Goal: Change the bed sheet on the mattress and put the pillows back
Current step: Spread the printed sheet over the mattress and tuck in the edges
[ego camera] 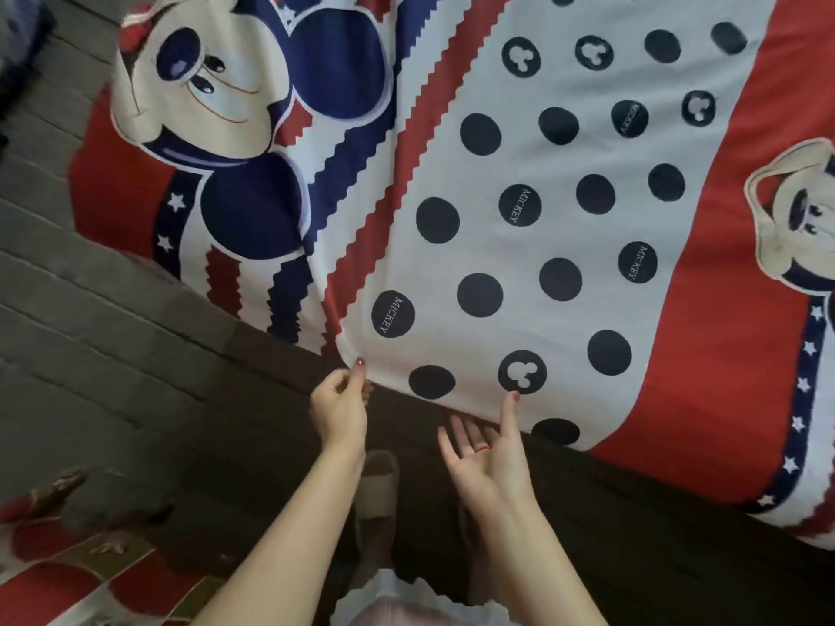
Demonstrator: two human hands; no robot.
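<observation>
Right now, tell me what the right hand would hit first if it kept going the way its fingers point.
The right hand, palm up with fingers pointing up-frame, would most likely meet the hem of the bed sheet first, near the dot with the mouse-head mark. Its thumb tip already seems to reach that edge; depth is unclear.

Left hand (pixel 340 402): forearm outstretched, fingers curled, thumb tip raised.
Right hand (pixel 485 463): palm up, fingers spread loosely.
</observation>
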